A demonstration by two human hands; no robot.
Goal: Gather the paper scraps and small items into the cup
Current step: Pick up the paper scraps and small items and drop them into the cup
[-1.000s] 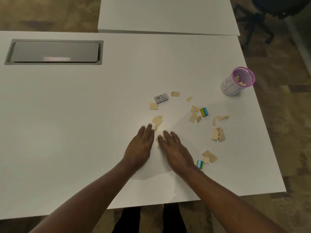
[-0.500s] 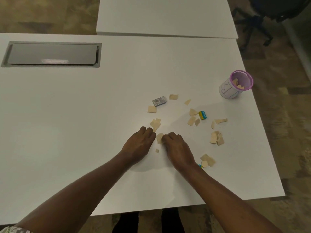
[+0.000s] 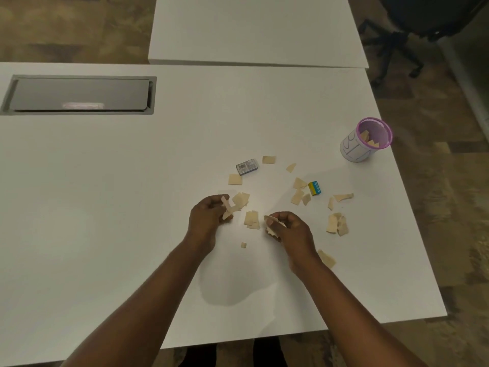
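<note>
Both the left hand and the right hand are curled closed on tan torn paper scraps – feather-light, limp, likely best pinched at edges – the purple-rimmed mesh cup stands well apart

The table is finished in a smooth, matt white surface, laminate by the look of it. Near its far left corner a panel of brushed grey metal is set in, on which a faint sheen is seen. The paper scraps are of thin tan paper, matt and rough at the torn edges. Toward the right edge, the cup is made of fine pink mesh (whether metal or plastic cannot be told), wrapped in white paper. A small grey box looks to be printed card, and a yellow-and-blue block appears smooth.
</note>
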